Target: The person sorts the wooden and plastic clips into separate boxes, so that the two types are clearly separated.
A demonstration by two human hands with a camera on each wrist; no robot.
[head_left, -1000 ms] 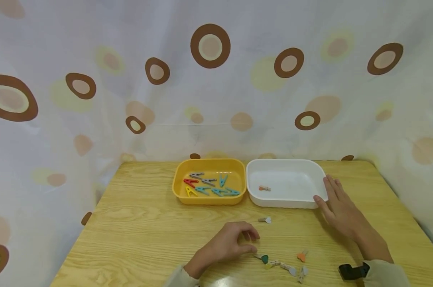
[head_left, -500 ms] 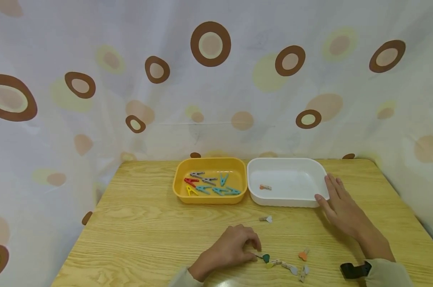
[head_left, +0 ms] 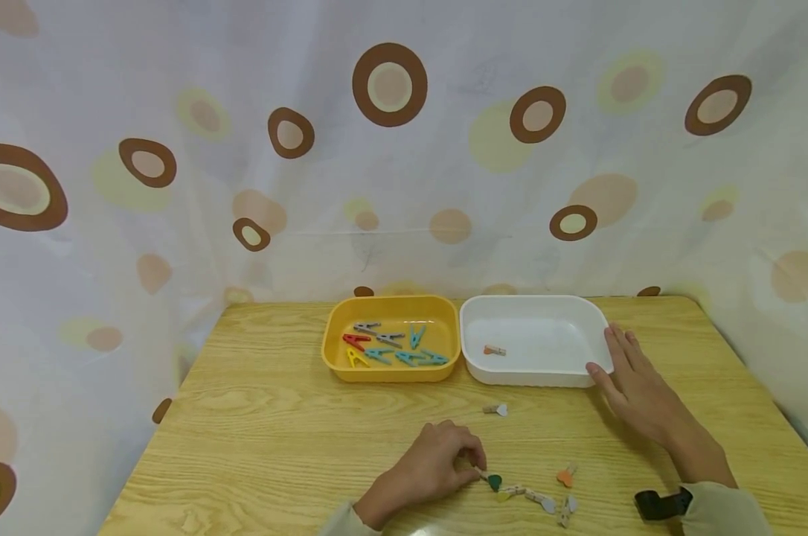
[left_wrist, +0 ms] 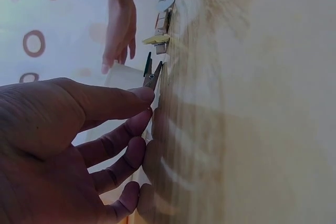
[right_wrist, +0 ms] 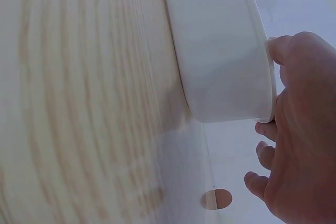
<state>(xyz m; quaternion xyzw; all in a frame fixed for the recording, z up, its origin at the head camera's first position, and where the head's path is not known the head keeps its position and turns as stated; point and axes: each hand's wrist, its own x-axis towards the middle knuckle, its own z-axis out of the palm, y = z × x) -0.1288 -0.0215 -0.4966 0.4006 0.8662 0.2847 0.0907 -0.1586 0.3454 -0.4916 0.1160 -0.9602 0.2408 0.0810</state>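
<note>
Near the table's front edge, left hand (head_left: 431,469) pinches small green-heart wooden peg (head_left: 492,482) for pickup; right hand (head_left: 635,387), fingers straight, steadies white plastic tray (head_left: 534,376).

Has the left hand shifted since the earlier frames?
Yes. In the head view the left hand has slid toward the near table edge and slightly right, closing on the green heart clip; its fingertips now reach that clip, which lies where it did.

Pale greenish sleeves (head_left: 725,510); black wrist strap (head_left: 658,505), seemingly.
</note>
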